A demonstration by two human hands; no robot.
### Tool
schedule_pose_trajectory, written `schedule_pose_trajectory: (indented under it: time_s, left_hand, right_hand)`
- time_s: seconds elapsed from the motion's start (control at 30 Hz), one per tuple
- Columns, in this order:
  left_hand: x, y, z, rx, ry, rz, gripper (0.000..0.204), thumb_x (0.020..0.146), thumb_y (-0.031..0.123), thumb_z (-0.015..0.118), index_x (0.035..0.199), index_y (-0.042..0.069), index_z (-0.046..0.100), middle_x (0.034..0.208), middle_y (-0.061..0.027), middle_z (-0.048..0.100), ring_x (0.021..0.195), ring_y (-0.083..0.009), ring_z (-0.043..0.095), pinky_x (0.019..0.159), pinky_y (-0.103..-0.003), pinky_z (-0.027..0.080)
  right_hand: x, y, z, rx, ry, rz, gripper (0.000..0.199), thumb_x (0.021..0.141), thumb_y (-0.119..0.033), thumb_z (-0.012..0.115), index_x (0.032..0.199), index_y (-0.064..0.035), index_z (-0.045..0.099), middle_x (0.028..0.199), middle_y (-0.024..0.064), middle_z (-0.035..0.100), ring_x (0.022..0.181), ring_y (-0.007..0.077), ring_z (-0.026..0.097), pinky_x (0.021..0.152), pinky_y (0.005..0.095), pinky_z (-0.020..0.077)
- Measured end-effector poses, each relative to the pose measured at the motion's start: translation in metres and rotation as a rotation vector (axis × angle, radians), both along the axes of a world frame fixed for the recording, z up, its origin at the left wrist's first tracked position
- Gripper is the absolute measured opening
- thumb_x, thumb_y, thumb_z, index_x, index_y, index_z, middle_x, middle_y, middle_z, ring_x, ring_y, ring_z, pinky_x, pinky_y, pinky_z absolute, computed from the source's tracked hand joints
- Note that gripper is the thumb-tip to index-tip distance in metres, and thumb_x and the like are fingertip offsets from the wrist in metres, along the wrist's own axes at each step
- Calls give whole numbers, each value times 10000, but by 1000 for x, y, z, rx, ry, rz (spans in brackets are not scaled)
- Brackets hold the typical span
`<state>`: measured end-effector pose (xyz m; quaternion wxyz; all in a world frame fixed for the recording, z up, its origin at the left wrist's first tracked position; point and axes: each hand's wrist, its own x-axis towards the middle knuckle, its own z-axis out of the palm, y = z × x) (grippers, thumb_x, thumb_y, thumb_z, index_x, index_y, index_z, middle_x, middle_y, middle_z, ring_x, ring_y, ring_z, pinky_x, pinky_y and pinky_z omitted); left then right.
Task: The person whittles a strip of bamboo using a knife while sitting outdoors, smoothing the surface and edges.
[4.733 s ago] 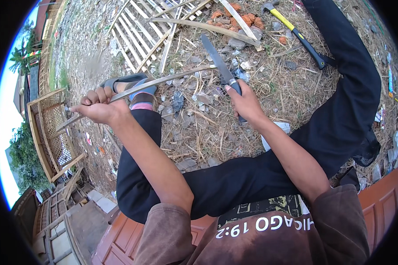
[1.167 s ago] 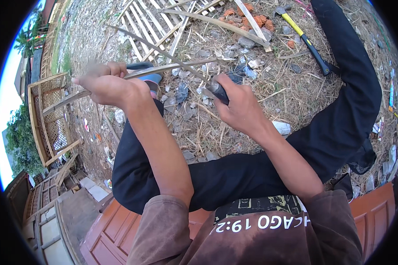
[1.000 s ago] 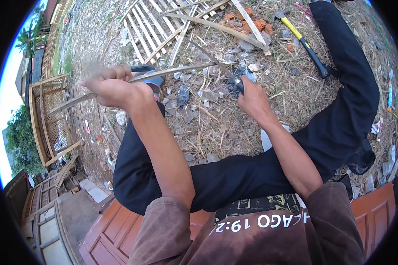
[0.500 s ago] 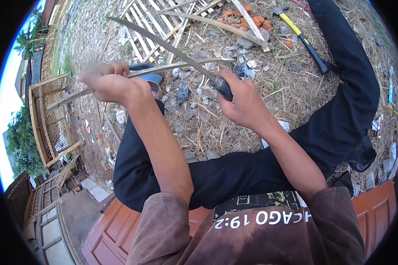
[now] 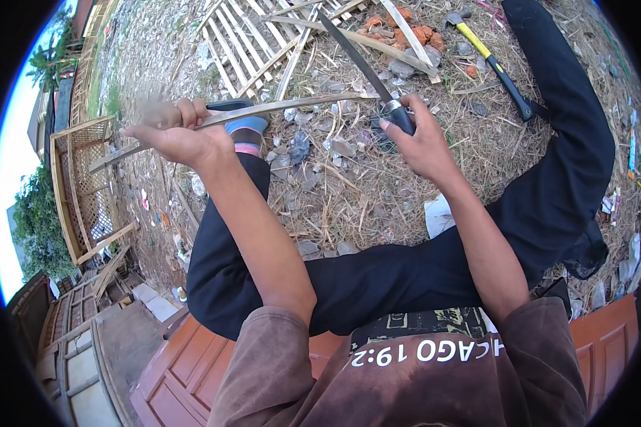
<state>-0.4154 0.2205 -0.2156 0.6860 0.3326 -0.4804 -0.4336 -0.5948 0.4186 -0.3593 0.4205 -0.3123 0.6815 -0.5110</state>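
Swung more upright since earlier, the knife (image 5: 360, 62) gripped in the right hand (image 5: 426, 146) points up near one end of the stick (image 5: 299, 104) clasped by the left hand (image 5: 192, 144).

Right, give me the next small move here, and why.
Perhaps tilt the right grip so the long, grey-bladed, black-handled knife lies flatter along the thin, brownish wooden strip: in this view it angles steeply across the strip's right end, contact unclear, while the left grip holds the strip nearer its other end.
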Motion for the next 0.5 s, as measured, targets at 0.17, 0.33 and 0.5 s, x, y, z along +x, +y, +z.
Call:
schedule_pose_trajectory:
  time_s: [0.17, 0.33, 0.5]
  left_hand:
    - [21, -12, -14, 81, 99, -140, 624, 939, 693, 390, 603, 193, 228, 526, 59, 163, 452, -94, 108, 465, -281, 111]
    - [14, -7, -13, 50, 85, -203, 623, 947, 679, 386, 580, 201, 227, 520, 58, 150, 438, -95, 122, 468, -280, 104]
    - [7, 6, -1, -67, 38, -358, 628, 952, 664, 384, 581, 182, 231, 520, 53, 152, 425, -95, 93, 442, -275, 97]
  right_hand:
    - [-10, 10, -10, 126, 70, -100, 388, 930, -283, 636, 1211, -36, 531, 769, 138, 642, 690, 286, 648, 668, 411, 500]
    - [24, 7, 10, 87, 235, 79, 348, 947, -254, 587, 1209, -37, 516, 882, 252, 666, 819, 443, 647, 707, 521, 489]
    - [65, 3, 45, -311, 370, 74, 331, 944, -223, 580, 1207, -42, 491, 815, 227, 650, 755, 426, 651, 621, 522, 504]
